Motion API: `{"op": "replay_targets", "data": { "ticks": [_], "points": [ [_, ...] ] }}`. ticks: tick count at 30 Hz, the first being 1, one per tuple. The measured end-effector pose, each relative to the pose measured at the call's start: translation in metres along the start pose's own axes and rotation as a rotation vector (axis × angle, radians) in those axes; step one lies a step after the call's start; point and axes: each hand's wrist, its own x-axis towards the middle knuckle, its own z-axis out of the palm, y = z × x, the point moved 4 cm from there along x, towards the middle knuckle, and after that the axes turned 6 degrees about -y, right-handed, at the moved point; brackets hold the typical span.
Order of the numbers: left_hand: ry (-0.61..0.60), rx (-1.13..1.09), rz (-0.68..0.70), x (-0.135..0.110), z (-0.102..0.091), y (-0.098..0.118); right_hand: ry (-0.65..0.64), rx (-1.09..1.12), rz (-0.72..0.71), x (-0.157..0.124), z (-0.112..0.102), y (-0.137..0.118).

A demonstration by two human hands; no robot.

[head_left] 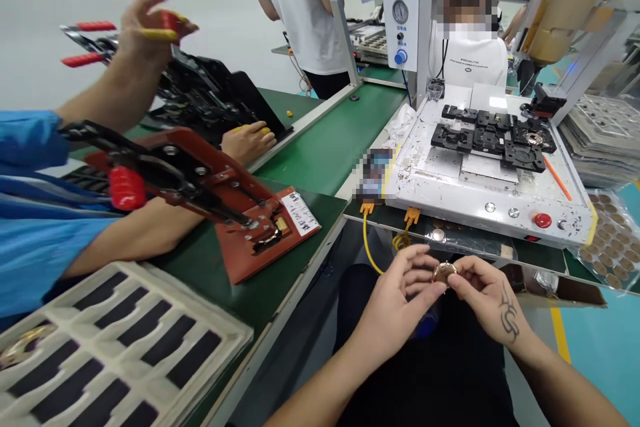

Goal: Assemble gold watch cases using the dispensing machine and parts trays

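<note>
Over my lap, between my two hands, is a small round watch case [445, 272] with a gold-coloured rim. My left hand [403, 297] pinches its left side between thumb and fingers. From the right, my right hand [483, 290] grips the edge with thumb and forefinger. The fingertips cover part of the piece, so its detail is hard to make out. Just beyond my hands stands a white press machine [440, 197], with black fixture blocks [490, 137] on its bed. A round gold-rimmed part [535, 139] sits in the right-hand block.
A red emergency button [542, 220] is on the press front; yellow cables [369, 240] hang below. At right lies a bag of round brown discs [613, 237]. To the left, a co-worker's hands handle black toggle clamps, near a brown clamp fixture [235, 247] and a tray [235, 340].
</note>
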Motion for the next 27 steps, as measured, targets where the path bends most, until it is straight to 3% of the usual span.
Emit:
{"op": "replay_targets", "data": {
  "ticks": [4, 13, 15, 20, 23, 25, 27],
  "points": [
    [0.001, 0.05, -0.007, -0.002, 0.002, -0.002, -0.005, 0.155, 0.046, 0.004, 0.009, -0.001],
    [0.041, 0.136, 0.056, -0.01, -0.005, 0.004, -0.08, 0.052, -0.049, 0.006, 0.02, -0.003],
    [0.051, 0.166, 0.064, -0.011, -0.008, 0.005, -0.122, -0.06, -0.156, 0.01, 0.017, -0.009],
    [0.141, 0.266, 0.078, -0.019, -0.015, 0.005, -0.353, -0.472, -0.602, 0.022, 0.018, -0.032],
    [0.115, 0.412, 0.128, -0.031, -0.032, 0.031, -0.374, -0.571, -0.771, 0.036, 0.025, -0.038],
    [0.158, 0.584, 0.262, -0.043, -0.057, 0.071, -0.358, -0.557, -0.817, 0.052, 0.033, -0.041],
    [0.403, 0.817, 0.507, -0.057, -0.095, 0.123, -0.335, -0.506, -0.809, 0.071, 0.042, -0.047]
  ]
}}
